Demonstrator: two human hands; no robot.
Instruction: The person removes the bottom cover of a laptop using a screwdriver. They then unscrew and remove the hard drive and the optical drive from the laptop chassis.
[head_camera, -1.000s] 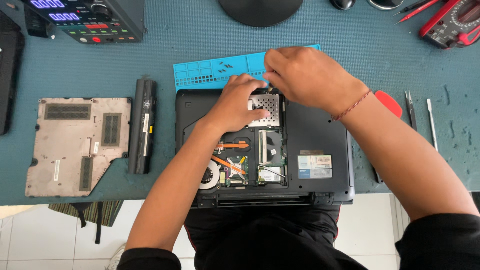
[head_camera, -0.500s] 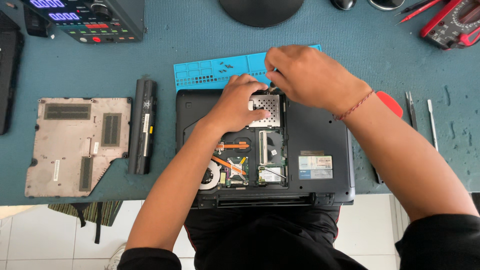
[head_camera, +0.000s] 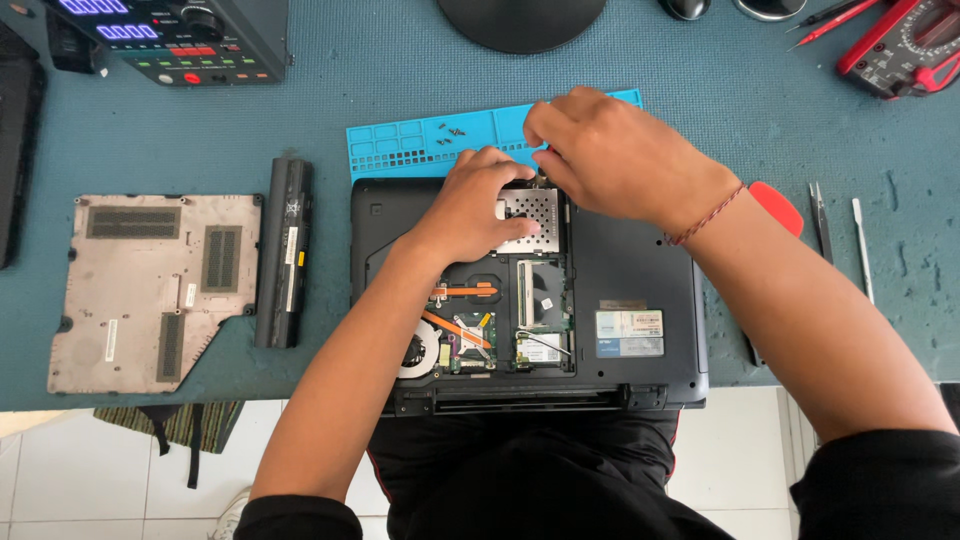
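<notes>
A dark laptop (head_camera: 630, 270) lies upside down at the desk's near edge, its bottom cover off and its boards and fan showing. My left hand (head_camera: 470, 205) rests on the perforated metal hard drive (head_camera: 535, 215) in the laptop's far bay, fingers curled over its far edge. My right hand (head_camera: 620, 155) hovers over the drive's far right corner with the fingers pinched together; whatever is between them is hidden. Just beyond the laptop lies a blue parts tray (head_camera: 420, 145) holding several small screws (head_camera: 452, 135).
The removed bottom cover (head_camera: 150, 285) and a long black battery (head_camera: 285, 250) lie left of the laptop. A bench power supply (head_camera: 180, 35) stands far left, a round stand base (head_camera: 520, 20) far centre, a red multimeter (head_camera: 905, 45) far right. Tweezers (head_camera: 820, 220) and a spudger (head_camera: 862, 245) lie right.
Both hands stay over the hard drive; only the right hand's fingers have shifted slightly at its far edge.
</notes>
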